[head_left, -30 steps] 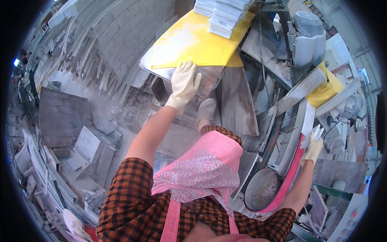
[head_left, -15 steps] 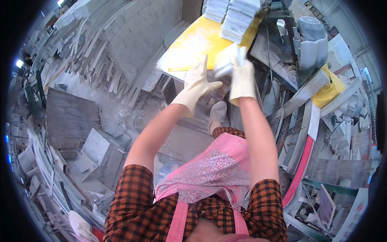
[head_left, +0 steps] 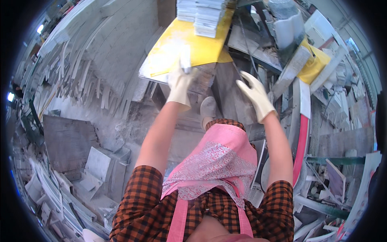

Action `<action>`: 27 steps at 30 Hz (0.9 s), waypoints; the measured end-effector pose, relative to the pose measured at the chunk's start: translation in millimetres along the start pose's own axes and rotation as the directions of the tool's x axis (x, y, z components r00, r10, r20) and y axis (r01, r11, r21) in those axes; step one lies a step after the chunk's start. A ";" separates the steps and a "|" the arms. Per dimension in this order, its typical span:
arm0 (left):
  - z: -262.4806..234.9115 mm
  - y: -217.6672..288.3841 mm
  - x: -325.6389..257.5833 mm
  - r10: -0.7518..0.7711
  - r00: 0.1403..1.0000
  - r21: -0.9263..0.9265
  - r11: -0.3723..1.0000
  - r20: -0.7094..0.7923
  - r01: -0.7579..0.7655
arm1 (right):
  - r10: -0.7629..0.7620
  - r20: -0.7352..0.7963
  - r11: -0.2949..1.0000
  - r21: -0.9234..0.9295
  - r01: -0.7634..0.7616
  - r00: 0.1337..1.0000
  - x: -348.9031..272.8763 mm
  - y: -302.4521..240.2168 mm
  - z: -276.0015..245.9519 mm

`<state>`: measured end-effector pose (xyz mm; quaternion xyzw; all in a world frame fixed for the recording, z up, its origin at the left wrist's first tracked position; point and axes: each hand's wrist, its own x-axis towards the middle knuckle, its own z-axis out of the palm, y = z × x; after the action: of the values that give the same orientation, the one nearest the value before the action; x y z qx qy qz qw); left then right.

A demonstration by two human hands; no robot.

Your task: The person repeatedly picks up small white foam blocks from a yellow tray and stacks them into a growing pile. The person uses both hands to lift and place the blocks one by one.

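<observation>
The gloved left hand (head_left: 180, 82) is closed around a small pale piece (head_left: 185, 61), likely a cut stone strip, held over the near edge of a dusty yellow board (head_left: 177, 48) toward twelve o'clock. The gloved right hand (head_left: 254, 93), at about one o'clock, is empty, its fingers spread in mid-air. Beyond the board stand stacks of grey tiles (head_left: 207, 16). This looks like the placing step; the next move calls for lowering the piece flat before letting go.
</observation>
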<state>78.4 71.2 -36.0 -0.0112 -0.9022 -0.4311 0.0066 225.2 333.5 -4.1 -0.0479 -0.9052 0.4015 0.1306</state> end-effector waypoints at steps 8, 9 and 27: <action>5.3 -26.4 11.5 0.044 0.998 0.099 0.994 -0.043 -0.039 | 0.333 -0.127 0.536 -0.790 -0.299 0.934 -180.1 115.1 -153.0; 9.1 -31.2 14.9 0.106 0.994 0.103 0.989 -0.036 -0.101 | 0.227 -0.066 0.526 -0.831 -0.179 0.972 -196.4 119.0 -156.9; 1.9 -25.1 6.4 0.221 0.975 -0.070 0.973 -0.010 -0.221 | 0.572 -0.274 0.733 -0.252 -0.632 0.773 -226.9 169.5 -133.7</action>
<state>71.3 57.0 -56.6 -0.1113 -0.8797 -0.4591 0.0549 477.0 499.6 -88.3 -0.3963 -0.8786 0.2589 0.0634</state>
